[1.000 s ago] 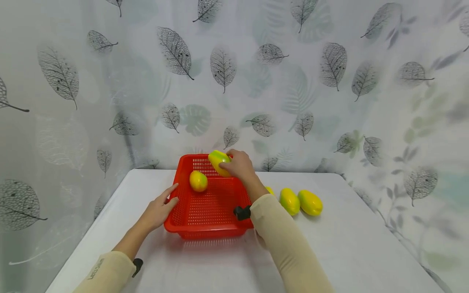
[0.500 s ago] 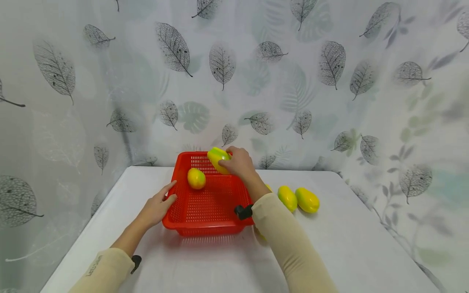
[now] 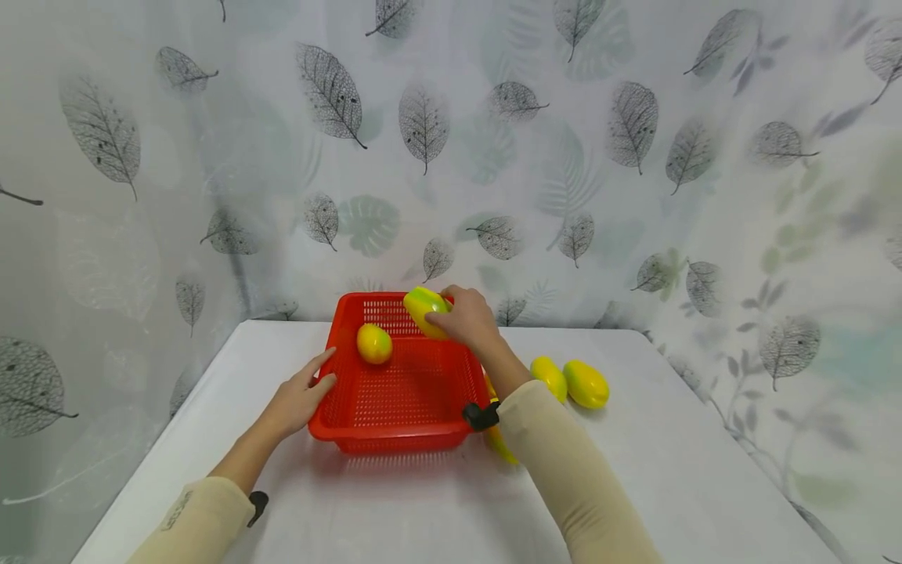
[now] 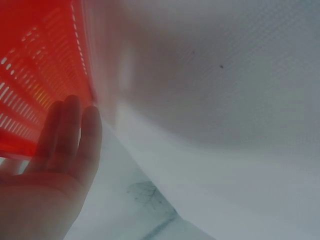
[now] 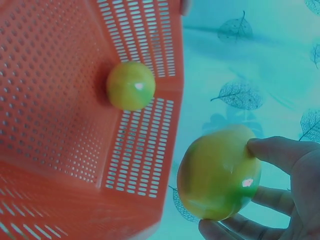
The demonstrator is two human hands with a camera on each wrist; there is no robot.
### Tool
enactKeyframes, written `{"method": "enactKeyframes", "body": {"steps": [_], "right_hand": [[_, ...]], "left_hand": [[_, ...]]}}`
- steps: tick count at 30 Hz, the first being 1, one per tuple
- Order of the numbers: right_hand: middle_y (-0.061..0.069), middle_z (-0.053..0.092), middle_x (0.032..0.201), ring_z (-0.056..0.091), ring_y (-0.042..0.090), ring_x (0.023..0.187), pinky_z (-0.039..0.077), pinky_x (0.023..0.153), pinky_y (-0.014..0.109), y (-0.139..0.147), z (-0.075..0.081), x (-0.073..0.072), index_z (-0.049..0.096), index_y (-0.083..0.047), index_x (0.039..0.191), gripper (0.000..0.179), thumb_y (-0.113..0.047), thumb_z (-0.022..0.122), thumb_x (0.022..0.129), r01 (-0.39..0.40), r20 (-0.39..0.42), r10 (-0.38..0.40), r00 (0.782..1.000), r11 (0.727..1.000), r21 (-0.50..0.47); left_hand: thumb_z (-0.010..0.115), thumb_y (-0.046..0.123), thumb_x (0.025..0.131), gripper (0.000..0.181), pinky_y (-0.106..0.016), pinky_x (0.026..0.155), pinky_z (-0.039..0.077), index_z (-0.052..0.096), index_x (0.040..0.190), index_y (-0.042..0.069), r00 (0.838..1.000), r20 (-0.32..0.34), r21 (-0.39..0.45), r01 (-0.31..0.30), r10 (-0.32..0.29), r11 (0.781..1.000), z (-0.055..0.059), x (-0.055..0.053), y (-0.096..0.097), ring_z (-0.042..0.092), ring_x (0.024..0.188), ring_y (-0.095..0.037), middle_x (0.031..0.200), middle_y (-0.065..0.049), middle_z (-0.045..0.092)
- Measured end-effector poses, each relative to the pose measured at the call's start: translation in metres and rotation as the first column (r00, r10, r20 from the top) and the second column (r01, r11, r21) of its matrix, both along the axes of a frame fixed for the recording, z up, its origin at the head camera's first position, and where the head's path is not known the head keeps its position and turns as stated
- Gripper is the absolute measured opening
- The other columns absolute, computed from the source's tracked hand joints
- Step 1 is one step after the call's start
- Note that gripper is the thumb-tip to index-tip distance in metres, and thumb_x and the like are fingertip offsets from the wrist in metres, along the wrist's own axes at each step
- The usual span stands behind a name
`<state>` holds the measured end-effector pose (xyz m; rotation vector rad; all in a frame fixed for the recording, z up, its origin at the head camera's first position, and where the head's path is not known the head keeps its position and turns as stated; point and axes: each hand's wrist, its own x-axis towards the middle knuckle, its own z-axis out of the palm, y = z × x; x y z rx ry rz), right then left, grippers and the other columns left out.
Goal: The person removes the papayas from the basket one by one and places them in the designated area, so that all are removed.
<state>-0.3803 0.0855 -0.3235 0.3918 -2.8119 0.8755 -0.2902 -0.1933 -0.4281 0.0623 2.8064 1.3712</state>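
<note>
My right hand [image 3: 470, 319] grips a yellow-green mango [image 3: 425, 312] between thumb and fingers, over the far right part of a red plastic basket [image 3: 395, 431]. In the right wrist view, the held mango [image 5: 217, 175] appears beside the basket's rim, its surface glossy. Another mango [image 3: 374, 344] lies inside the basket, toward its far left corner. My left hand [image 3: 292, 403] is at the basket's left side, fingers extended. Its fingers [image 4: 67, 130] lie straight along the perforated outer wall in the left wrist view.
To the right of the basket, more mangoes [image 3: 586, 384] lie on the white table [image 3: 676, 470]. One yellow fruit [image 3: 502, 446] beside the basket is partly hidden by my right forearm. A leaf-patterned curtain [image 3: 451, 157] hangs behind the table.
The right hand, still holding the mango, has shifted slightly right relative to the basket. The left hand stays at the basket's left side. The head view has shifted slightly.
</note>
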Motion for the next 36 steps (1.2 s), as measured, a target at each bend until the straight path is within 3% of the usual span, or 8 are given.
{"method": "enactKeyframes", "body": {"steps": [6, 19, 36], "right_hand": [[0.009, 0.058, 0.11, 0.052, 0.022, 0.091, 0.05, 0.074, 0.035, 0.007, -0.002, 0.006, 0.058, -0.012, 0.124, 0.052, -0.04, 0.067, 0.081, -0.004, 0.006, 0.004, 1.0, 1.0, 0.001], [0.01, 0.058, 0.11, 0.051, 0.024, 0.093, 0.05, 0.074, 0.037, 0.02, 0.001, 0.018, 0.057, -0.013, 0.124, 0.054, -0.042, 0.067, 0.08, 0.03, 0.002, -0.03, 1.0, 0.999, 0.035], [0.007, 0.06, 0.108, 0.057, 0.023, 0.089, 0.052, 0.073, 0.036, 0.052, -0.006, 0.034, 0.056, -0.013, 0.126, 0.057, -0.042, 0.069, 0.079, 0.043, 0.042, -0.043, 0.998, 0.999, -0.002]], "left_hand": [[0.041, 0.042, 0.098, 0.057, -0.03, 0.063, 0.052, 0.021, 0.149, 0.027, 1.0, 0.022, 0.013, -0.002, 0.002, 1.0, -0.003, 0.003, 0.002, 0.058, 0.076, -0.02, 0.118, -0.021, 0.052], [0.041, 0.041, 0.098, 0.057, -0.03, 0.063, 0.052, 0.021, 0.149, 0.025, 1.0, 0.006, 0.009, 0.012, -0.012, 1.0, -0.001, 0.001, 0.002, 0.059, 0.076, -0.02, 0.119, -0.023, 0.052], [0.04, 0.039, 0.098, 0.058, -0.03, 0.066, 0.053, 0.018, 0.15, 0.025, 1.0, 0.017, 0.008, 0.016, -0.016, 1.0, 0.002, 0.0, 0.0, 0.058, 0.079, -0.021, 0.126, -0.024, 0.047]]}}
